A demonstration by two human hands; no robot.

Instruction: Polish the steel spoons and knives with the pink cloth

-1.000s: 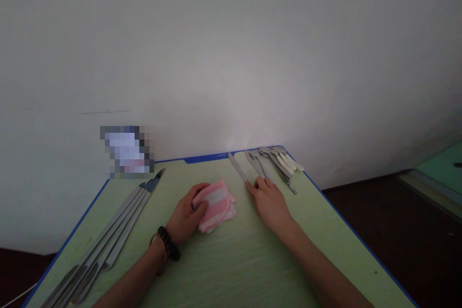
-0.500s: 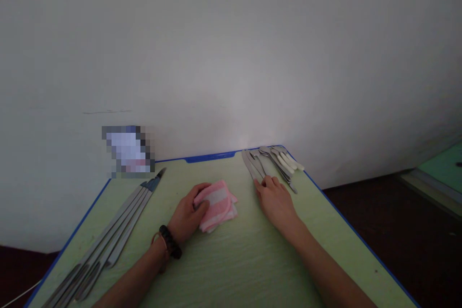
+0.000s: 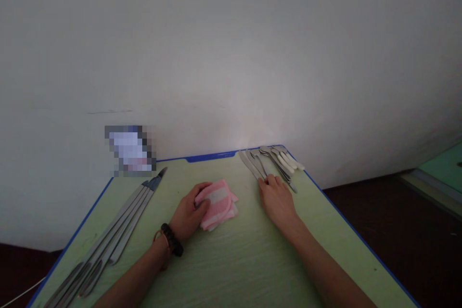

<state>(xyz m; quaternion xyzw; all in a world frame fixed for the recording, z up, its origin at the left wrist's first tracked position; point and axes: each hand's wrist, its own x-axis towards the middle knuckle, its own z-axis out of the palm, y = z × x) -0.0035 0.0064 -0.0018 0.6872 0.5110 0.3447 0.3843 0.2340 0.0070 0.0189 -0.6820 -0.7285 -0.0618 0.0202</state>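
Observation:
My left hand point(image 3: 190, 211) is closed on a folded pink-and-white striped cloth point(image 3: 218, 202), fingers behind it and thumb on the front. My right hand point(image 3: 277, 199) rests near the table's far right, its fingers closed round the handle end of a table knife point(image 3: 249, 165). That knife lies on the table with its blade pointing at the wall. Close along its right side are another knife and a fork point(image 3: 260, 162), their lower ends hidden behind my fingers. Several stacked metal spoons point(image 3: 277, 163) and white-handled cutlery point(image 3: 288, 161) lie farther right.
Several long metal knives point(image 3: 119, 231) lie along the left side of the green table point(image 3: 234, 269), which has a blue edge. A blurred, screen-like object point(image 3: 130, 150) leans at the back left corner. The wall point(image 3: 231, 57) stands right behind the table.
My right hand has moved a little to the right, bringing the knife from a spot apart to beside the other knife. My left hand keeps the cloth almost in place.

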